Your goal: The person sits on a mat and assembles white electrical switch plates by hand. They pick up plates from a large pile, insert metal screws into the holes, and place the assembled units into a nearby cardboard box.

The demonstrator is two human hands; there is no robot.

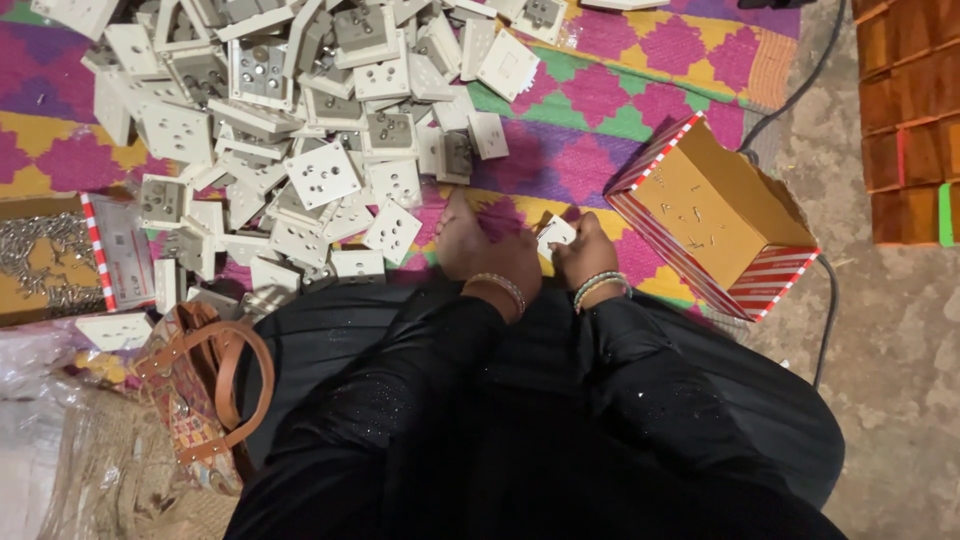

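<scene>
My left hand (478,248) and my right hand (585,250) meet just above my lap, both in black sleeves with bead bracelets at the wrists. Between them is a small white socket plate (553,234); my right hand grips it, and my left hand's fingers close against its left edge. A large heap of white socket plates (300,130) covers the patterned mat (600,100) ahead and to the left, the nearest ones a short way from my left hand.
An open cardboard box (715,215) with red-striped sides and a few small screws lies to the right. A box of metal parts (45,255) sits at far left. A patterned handbag (200,385) rests by my left knee. A cable (828,310) crosses the concrete floor.
</scene>
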